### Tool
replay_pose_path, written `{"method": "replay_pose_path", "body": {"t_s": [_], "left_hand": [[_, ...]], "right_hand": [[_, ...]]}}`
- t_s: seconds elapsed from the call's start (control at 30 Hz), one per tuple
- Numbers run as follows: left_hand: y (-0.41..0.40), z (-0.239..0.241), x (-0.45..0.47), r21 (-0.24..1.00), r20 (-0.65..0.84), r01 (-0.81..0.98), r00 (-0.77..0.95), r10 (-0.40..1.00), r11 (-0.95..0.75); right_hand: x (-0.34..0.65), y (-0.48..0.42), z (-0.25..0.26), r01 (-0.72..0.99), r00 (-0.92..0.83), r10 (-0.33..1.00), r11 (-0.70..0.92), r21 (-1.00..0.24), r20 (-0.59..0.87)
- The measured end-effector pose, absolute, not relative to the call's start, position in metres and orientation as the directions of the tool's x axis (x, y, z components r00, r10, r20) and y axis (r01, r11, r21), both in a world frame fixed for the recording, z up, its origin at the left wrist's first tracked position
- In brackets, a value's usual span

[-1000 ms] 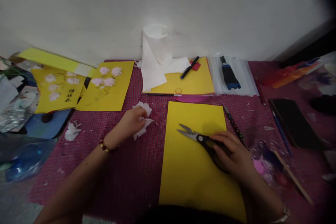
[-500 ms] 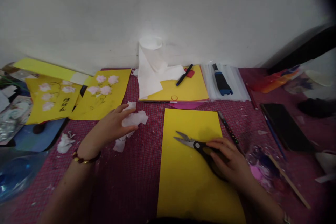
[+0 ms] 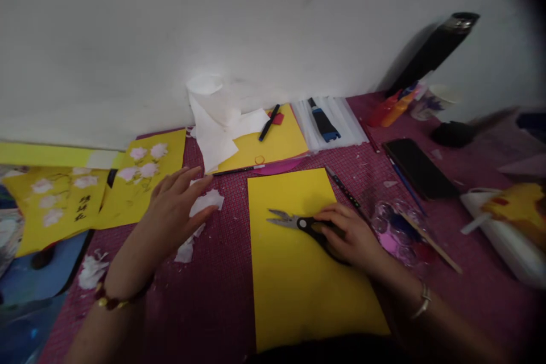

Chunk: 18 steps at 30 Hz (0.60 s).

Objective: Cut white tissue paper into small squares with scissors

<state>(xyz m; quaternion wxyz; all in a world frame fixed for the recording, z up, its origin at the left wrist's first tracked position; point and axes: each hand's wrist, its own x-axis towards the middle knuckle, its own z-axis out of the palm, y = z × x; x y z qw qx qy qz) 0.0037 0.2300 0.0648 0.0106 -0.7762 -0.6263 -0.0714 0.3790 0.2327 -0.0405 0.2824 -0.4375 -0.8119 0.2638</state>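
My left hand (image 3: 173,209) lies with fingers stretched out over crumpled white tissue pieces (image 3: 203,205) on the red checked cloth (image 3: 205,301). My right hand (image 3: 352,237) rests on the black handles of a pair of scissors (image 3: 298,222), fingers curled over them. The scissors lie on a plain yellow sheet (image 3: 298,273) in front of me, blades pointing left and slightly apart.
Yellow cards with pink paper flowers (image 3: 140,179) lie at the left. A tissue roll (image 3: 209,119), another yellow sheet with a black pen (image 3: 269,121), a blue-handled tool (image 3: 324,124), a black phone (image 3: 420,169), a paint palette (image 3: 398,227) and bottles (image 3: 390,109) sit behind and right.
My head turned right, so everything shifted left in view. My left hand let the tissue down and flattened its fingers over it. My right hand stayed on the scissors.
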Motion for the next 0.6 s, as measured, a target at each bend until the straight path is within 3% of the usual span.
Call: {"method": "replay_pose_path", "body": {"t_s": [0.17,0.4,0.6], "left_hand": [[0.318,0.06,0.043,0.227,0.057,0.935,0.267,0.962,-0.273],[0.429,0.011,0.093,0.11,0.121,0.988,0.092,0.988,-0.105],[0.472,0.01,0.083,0.262,0.176,0.965,-0.044,0.983,-0.004]], "right_hand": [[0.379,0.232,-0.042,0.519,-0.469,0.844,0.501,-0.693,0.259],[0.38,0.232,-0.042,0.474,-0.508,0.842,0.45,-0.757,0.182],[0.379,0.231,-0.033,0.456,-0.499,0.86,0.369,-0.81,0.111]]}}
